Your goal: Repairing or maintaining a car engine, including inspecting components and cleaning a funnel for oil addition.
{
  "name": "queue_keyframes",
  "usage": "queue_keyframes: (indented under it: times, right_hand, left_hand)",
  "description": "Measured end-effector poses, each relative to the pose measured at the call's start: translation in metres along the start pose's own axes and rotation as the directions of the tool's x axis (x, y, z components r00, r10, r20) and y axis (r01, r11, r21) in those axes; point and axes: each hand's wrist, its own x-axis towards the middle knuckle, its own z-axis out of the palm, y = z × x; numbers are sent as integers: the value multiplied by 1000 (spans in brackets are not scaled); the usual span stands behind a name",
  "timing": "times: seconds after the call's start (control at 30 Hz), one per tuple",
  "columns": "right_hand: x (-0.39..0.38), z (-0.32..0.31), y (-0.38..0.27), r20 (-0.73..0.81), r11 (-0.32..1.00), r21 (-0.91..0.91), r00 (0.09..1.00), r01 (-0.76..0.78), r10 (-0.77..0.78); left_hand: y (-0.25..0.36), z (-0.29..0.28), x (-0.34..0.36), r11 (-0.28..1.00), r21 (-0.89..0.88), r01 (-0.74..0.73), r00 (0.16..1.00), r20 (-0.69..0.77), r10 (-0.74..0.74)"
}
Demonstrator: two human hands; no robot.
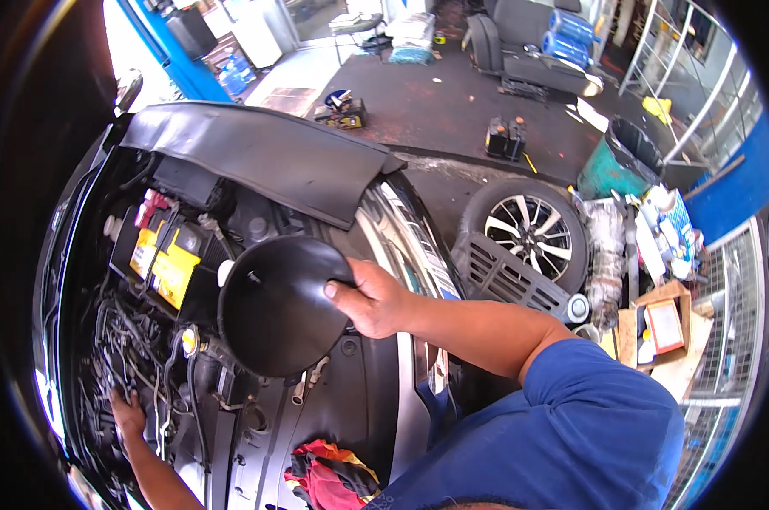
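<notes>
My right hand (371, 299) grips the rim of a wide black bowl (282, 310), thumb on the inner side. The bowl's dark hollow faces up, over the open engine bay of a car. It covers part of the engine behind it. At the lower left, my left hand (128, 415) rests among the hoses and engine parts (138, 340), its visible fingers apart; the tips are partly lost in the dark. Beyond the bowl sits a car battery (170, 263) with a yellow label and a red terminal cover (153, 206).
A black fender cover (257, 153) drapes the car's far edge. On the front panel lie a red and black cloth (329, 476) and a wrench-like metal tool (309, 380). Right of the car are a wheel (529, 228), a green bin (610, 170) and a cardboard box (666, 319).
</notes>
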Motion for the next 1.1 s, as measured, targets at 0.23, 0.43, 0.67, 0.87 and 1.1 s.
queue_keyframes:
  times: [0.23, 0.43, 0.67, 0.87, 1.1]
  right_hand:
    - [-2, 5, -10, 28, 998, 58, 999, -17, 16]
    - [-5, 6, -5, 34, 970, 221, 995, -97, 91]
    - [-2, 7, -13, 105, 997, 48, 993, -61, 56]
    - [4, 5, -22, 102, 991, 103, 992, -88, 77]
    - [1, -7, 9, 110, 925, -334, 982, 181, -153]
  left_hand:
    - [11, -10, 8, 998, 42, 51, 980, 192, -58]
    - [57, -42, 20, 955, 176, 240, 917, 281, -283]
    - [54, -39, 8, 955, 140, 263, 919, 265, -292]
    - [97, -3, 57, 842, 226, 490, 819, 212, -534]
    - [-39, 12, 52, 836, 407, -368, 846, 519, 120]
